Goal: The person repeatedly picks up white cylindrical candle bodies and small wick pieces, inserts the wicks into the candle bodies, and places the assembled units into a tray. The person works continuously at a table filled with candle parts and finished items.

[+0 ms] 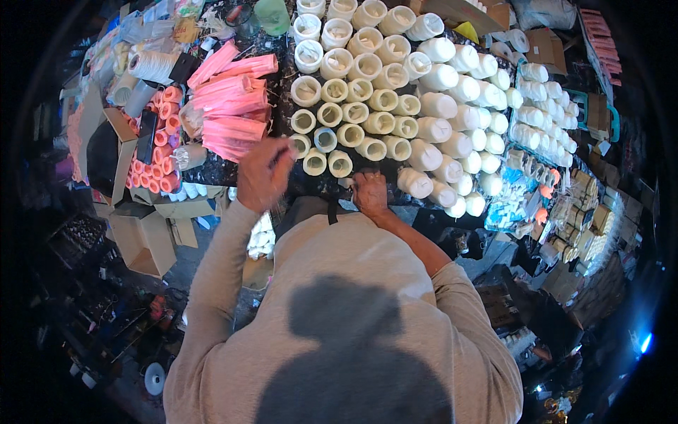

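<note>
Cream hollow cylinders (350,134) stand in rows on the dark table, their open ends up. My left hand (265,173) is raised at the left end of the nearest row, beside a hollow cylinder (300,146). Its fingers are curled in a pinch, slightly blurred, and what they hold cannot be made out. At the table's front edge, my right hand (370,192) is closed, with a small pale piece (345,182) at its fingertips. White solid cylinders resembling pillar candles (426,155) are packed to the right of that hand.
Pink plastic-wrapped bundles (236,106) lie left of the hollow cylinders. Farther left are orange-pink tubes (161,152), a dark phone-like slab (146,136) and a spool of white cord (152,66). An open cardboard box (143,240) sits below. More white cylinders (544,106) stand at the right.
</note>
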Demonstrator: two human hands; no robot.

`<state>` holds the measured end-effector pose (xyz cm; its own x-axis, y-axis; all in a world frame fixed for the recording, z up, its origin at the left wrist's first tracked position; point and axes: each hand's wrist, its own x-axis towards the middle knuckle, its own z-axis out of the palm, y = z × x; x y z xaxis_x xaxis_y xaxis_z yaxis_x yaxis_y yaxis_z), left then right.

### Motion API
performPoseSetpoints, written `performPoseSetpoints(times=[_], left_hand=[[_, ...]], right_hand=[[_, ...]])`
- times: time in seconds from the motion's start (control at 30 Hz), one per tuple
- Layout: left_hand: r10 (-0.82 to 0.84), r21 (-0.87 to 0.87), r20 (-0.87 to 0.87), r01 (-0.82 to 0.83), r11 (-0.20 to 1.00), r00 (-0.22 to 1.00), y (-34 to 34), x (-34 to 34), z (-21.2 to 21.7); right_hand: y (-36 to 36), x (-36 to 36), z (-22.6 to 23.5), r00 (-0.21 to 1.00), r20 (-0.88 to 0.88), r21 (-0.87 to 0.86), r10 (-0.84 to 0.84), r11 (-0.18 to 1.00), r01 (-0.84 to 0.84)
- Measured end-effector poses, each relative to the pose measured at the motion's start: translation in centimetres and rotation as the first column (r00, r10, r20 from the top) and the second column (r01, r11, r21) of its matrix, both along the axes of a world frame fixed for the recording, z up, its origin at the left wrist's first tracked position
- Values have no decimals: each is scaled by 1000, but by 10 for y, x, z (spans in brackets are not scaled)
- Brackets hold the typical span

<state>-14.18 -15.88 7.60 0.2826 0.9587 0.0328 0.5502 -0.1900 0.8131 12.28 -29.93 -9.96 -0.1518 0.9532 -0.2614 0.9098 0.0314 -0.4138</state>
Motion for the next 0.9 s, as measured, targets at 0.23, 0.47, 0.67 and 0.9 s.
performPoseSetpoints(times=[0.23,0.47,0.67,0.9], left_hand=[[-197,-113,86,206,972,977,-78,33,-11],[-93,-481,291,230,846,952,-74,63,-8],[43,-711,439,318,627,897,-63,63,1],[201,-728,605,433,532,771,-60,65,5]], right_hand=[[9,10,57,921,-280,-58,-272,962,266],[17,28,170,814,-541,-264,-211,962,74],[38,15,211,638,-581,-516,-505,835,191],[42,10,222,631,-653,-368,-419,904,220]])
